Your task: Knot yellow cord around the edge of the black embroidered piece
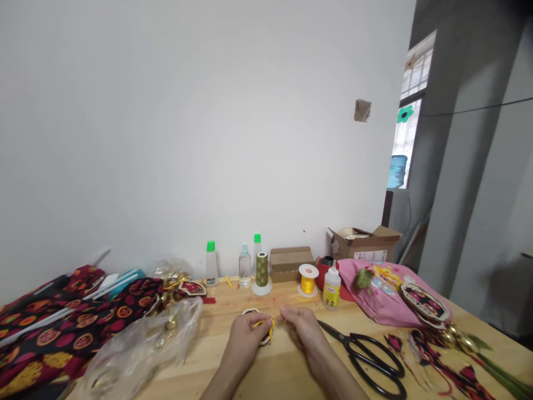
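Near the table's front middle, my left hand [246, 336] pinches a loop of yellow cord [271, 329]. A small pale-edged piece [251, 311] lies under and behind its fingers, mostly hidden by them. Just to the right, my right hand [303, 328] is closed, thumb against fingertips, at about the same height; what it pinches is too small to make out. A narrow gap separates the two hands. Black scissors [352, 340] lie right beside my right hand, blades pointing toward the back left. Behind the hands stands a spool of yellow cord [308, 284].
A glue bottle [332, 290], an olive thread cone [261, 272] and a clear bottle [245, 268] stand behind. Patterned fabric [62, 322] and a plastic bag [137, 347] cover the left. Pink cloth [375, 308] and tassels [449, 366] lie right. Cardboard boxes [291, 261] line the wall.
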The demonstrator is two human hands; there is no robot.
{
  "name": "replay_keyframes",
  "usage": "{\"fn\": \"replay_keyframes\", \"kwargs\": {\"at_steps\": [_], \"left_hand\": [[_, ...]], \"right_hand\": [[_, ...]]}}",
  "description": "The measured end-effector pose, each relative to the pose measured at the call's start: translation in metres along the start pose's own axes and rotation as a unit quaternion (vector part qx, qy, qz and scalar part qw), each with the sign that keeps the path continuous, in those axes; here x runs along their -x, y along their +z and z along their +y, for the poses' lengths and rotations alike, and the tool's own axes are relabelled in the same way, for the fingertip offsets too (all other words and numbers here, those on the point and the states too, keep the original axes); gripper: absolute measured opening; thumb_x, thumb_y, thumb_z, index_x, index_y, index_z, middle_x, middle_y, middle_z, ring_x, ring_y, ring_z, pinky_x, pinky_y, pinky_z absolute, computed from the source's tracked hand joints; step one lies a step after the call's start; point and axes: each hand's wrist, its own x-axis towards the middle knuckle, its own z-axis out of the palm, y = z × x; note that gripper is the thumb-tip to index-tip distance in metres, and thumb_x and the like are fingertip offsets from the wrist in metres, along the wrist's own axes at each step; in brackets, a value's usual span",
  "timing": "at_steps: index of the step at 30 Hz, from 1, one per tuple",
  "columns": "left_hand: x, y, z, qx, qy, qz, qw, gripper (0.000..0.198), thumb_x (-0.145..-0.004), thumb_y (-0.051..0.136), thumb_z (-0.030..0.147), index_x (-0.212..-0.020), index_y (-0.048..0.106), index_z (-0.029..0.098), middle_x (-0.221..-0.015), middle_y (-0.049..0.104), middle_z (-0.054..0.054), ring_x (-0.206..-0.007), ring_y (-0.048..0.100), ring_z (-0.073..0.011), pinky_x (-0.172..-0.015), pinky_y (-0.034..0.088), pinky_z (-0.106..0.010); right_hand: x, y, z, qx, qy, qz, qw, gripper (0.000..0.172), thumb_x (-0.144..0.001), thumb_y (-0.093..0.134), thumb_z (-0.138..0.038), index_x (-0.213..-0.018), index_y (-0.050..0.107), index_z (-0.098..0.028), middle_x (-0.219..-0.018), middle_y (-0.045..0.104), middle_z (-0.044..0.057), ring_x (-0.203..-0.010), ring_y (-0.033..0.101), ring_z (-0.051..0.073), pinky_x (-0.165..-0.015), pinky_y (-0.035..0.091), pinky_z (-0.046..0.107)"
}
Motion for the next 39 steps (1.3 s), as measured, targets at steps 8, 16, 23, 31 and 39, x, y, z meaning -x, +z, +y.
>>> {"fn": "replay_keyframes", "kwargs": {"at_steps": [8,16,23,31,39], "left_hand": [[0.005,0.006,0.009,-0.010,0.029,-0.037,0.999,0.027,-0.059,0.058,0.034,-0.061,0.067,0.008,-0.047,0.052,0.000,-0.044,0.043,-0.0094,-0.044,0.032,-0.020],[0.004,0.000,0.011,-0.031,0.030,0.021,0.999,0.024,-0.059,0.056,0.032,-0.061,0.066,0.010,-0.054,0.060,-0.003,-0.052,0.050,-0.0142,-0.050,0.038,-0.023],[0.004,-0.004,0.009,-0.064,0.056,-0.004,0.996,0.025,-0.063,0.051,0.031,-0.055,0.065,0.011,-0.050,0.059,-0.001,-0.050,0.049,-0.0137,-0.050,0.034,-0.021],[0.004,-0.003,0.008,0.046,0.025,-0.068,0.996,0.029,-0.066,0.046,0.029,-0.042,0.051,0.013,-0.032,0.040,0.005,-0.035,0.031,-0.0070,-0.041,0.024,-0.019],[0.000,-0.003,0.006,-0.004,0.032,-0.039,0.999,0.030,-0.060,0.053,0.037,-0.045,0.054,0.011,-0.042,0.042,0.004,-0.043,0.036,-0.0083,-0.044,0.027,-0.019]], "right_hand": [[0.001,-0.002,0.000,-0.288,0.117,-0.082,0.947,0.019,-0.061,0.059,-0.023,-0.054,0.043,-0.013,-0.038,0.021,-0.012,-0.031,0.010,-0.001,-0.031,0.004,0.013],[0.001,-0.009,-0.011,-0.390,0.174,-0.173,0.888,0.009,-0.065,0.050,-0.018,-0.072,0.050,-0.012,-0.042,0.034,-0.009,-0.029,0.016,-0.001,-0.029,0.008,0.012],[0.009,0.005,-0.013,-0.182,0.060,-0.166,0.967,0.036,-0.064,0.053,-0.019,-0.099,0.050,-0.013,-0.044,0.048,-0.007,-0.027,0.018,-0.001,-0.030,0.007,0.014],[0.007,0.017,0.007,0.086,-0.077,-0.105,0.988,0.047,-0.064,0.051,-0.025,-0.108,0.047,-0.009,-0.040,0.045,-0.007,-0.035,0.036,0.006,-0.039,0.028,0.017],[0.012,0.012,0.001,0.380,-0.212,-0.002,0.900,0.023,-0.069,0.044,-0.025,-0.083,0.062,-0.023,-0.054,0.058,-0.002,-0.050,0.048,0.010,-0.047,0.031,0.018]]}}
